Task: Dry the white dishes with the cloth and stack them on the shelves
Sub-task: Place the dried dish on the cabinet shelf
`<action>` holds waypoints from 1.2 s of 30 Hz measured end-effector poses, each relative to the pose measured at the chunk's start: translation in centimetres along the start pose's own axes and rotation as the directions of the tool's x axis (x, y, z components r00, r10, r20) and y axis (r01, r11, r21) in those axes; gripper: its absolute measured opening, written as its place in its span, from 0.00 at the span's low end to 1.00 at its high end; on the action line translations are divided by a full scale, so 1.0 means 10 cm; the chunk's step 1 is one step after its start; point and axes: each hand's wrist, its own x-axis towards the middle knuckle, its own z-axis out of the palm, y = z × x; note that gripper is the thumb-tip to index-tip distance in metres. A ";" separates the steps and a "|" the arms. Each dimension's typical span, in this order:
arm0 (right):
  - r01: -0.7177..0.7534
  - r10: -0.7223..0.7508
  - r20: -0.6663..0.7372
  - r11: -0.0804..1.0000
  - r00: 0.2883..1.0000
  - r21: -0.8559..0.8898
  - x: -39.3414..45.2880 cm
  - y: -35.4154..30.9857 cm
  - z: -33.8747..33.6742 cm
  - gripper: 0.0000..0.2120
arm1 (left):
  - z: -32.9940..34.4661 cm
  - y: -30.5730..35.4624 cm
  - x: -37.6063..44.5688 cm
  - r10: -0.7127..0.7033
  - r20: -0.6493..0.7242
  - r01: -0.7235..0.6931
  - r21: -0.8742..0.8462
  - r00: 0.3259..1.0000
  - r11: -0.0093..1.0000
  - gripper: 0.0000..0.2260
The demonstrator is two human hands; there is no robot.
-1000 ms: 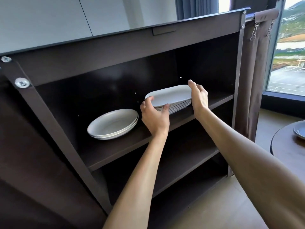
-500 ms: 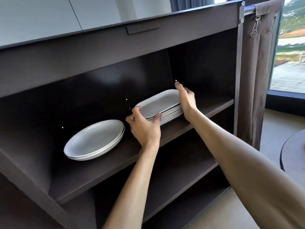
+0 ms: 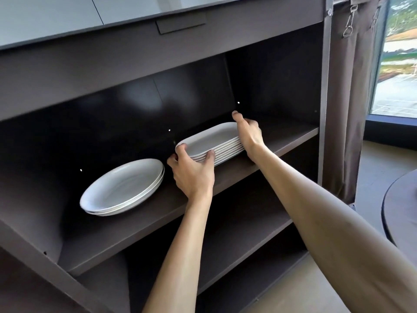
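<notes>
Item: stack of oblong white dishes (image 3: 212, 143), held at both short ends.

Left grip: left hand (image 3: 193, 171), fingers curled round the near-left end of the stack, thumb on the front edges of the rims.

Right grip: right hand (image 3: 248, 134), fingers hooked over the far-right end, pinching the top dish against those beneath.

Position: between the two grips, the stack sits on the upper shelf (image 3: 225, 179) of a dark cabinet. It appears to rest on the board, though whether its full weight is down cannot be told.

Handling, as judged: glazed ceramic, stiff, brittle at the rims, smooth enough to slide dish on dish. Several together will be heavy for their bulk. Best taken at opposite ends as here, kept level, with pressure inward so no layer skates out. Release one grip at a time once seated.

Outward from the left grip: a second stack, round white plates (image 3: 123, 186), stands on the same shelf, near but apart from the hand.

Below the grips: lower shelf (image 3: 243, 231), nothing visible on it.

Outward from the right grip: a hanging curtain (image 3: 345, 105) beside the cabinet, then a window (image 3: 397, 64); edge of a round table (image 3: 399, 211) at far right.

Cloth: not in view.
</notes>
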 end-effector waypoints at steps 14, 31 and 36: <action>0.021 -0.021 0.050 1.000 0.999 0.002 0.00 0.03 -0.02 0.32 | -0.02 -0.03 0.06 -0.074 0.190 0.074 0.003 0.979 0.997 0.36; 0.171 -0.277 -0.314 0.930 0.908 -0.325 -0.78 -0.21 -1.50 0.14 | 0.25 0.92 -0.87 0.343 0.128 -0.302 -0.264 0.930 0.916 0.21; -0.078 -0.231 -0.506 0.852 0.831 -0.517 -1.43 -0.09 -2.94 0.09 | 0.77 1.38 -1.85 0.445 0.374 -0.248 -0.468 0.814 0.848 0.14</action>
